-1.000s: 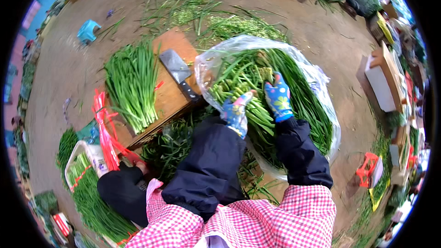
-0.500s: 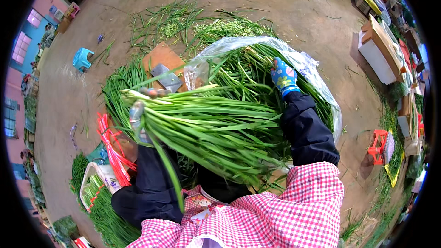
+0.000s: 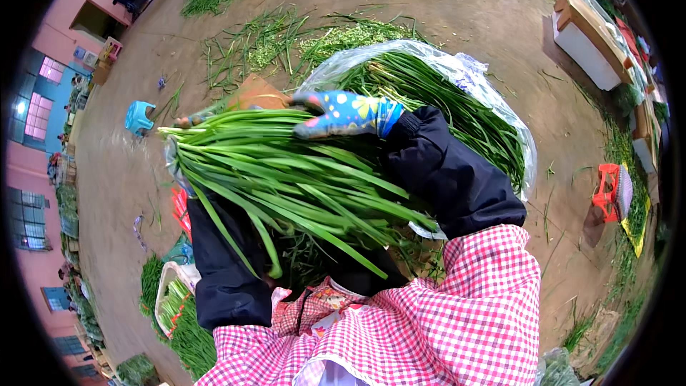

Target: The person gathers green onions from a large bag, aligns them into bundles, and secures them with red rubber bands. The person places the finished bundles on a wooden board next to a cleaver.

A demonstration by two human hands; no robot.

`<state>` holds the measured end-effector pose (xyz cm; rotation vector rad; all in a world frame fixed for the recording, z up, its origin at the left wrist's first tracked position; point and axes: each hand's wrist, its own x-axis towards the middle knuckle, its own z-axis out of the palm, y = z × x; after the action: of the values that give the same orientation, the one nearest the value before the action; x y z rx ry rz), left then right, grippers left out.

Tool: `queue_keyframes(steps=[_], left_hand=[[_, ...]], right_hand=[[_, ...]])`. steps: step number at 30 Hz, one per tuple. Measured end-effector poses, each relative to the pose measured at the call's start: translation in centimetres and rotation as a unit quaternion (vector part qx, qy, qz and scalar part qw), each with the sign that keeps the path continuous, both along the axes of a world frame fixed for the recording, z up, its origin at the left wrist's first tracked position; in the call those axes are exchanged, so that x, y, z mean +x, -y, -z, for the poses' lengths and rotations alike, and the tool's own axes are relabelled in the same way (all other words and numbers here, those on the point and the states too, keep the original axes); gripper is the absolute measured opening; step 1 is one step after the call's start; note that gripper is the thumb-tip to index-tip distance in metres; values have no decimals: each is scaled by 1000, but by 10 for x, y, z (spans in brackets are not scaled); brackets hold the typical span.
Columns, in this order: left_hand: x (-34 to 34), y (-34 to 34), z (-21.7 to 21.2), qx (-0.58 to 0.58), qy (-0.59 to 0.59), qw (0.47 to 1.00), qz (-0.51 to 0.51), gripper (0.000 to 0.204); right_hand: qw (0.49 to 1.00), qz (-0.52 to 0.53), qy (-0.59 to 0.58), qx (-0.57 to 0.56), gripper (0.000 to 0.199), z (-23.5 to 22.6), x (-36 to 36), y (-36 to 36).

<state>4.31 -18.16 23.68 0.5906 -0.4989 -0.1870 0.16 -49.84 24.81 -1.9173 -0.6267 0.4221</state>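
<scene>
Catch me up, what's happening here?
A person in gloves is holding a big bunch of long green leaves out in front of the body. The left grip is around the pale stem ends; the right grip is at the bunch's upper side, how firmly I can't tell. An open clear plastic bag to the right holds more greens.

This looks like a vegetable-packing workroom: beyond the clear plastic bag (image 3: 461, 66) of long green leaves (image 3: 457, 107), trimmings (image 3: 257, 43) litter a brown floor (image 3: 118, 186). To the bag's right stand boxes (image 3: 587, 50) and a low red stool (image 3: 607, 193); far to its left, green piles (image 3: 69, 223) line a pink wall (image 3: 21, 164) with windows (image 3: 38, 116).
</scene>
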Motion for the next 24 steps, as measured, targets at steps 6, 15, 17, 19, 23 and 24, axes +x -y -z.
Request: queue_keyframes(steps=[6, 15, 17, 19, 23, 24], left_hand=[[38, -60, -14, 33, 89, 992, -78, 33], [17, -82, -70, 34, 36, 980, -191, 26], [8, -77, -81, 61, 84, 968, -227, 19], [-3, -41, -82, 21, 36, 974, -223, 22], [-49, -15, -88, 90, 48, 959, -265, 29], [-63, -18, -90, 52, 44, 969, -236, 26]], right_hand=[[965, 26, 145, -216, 31, 95, -54, 120], [942, 326, 46, 64, 51, 10, -163, 67], [966, 159, -79, 190, 64, -10, -177, -1], [837, 20, -251, 486, 77, 15, -191, -76], [685, -15, -301, 663, 86, 12, -169, -179], [658, 7, -343, 671, 84, 4, -164, -194]])
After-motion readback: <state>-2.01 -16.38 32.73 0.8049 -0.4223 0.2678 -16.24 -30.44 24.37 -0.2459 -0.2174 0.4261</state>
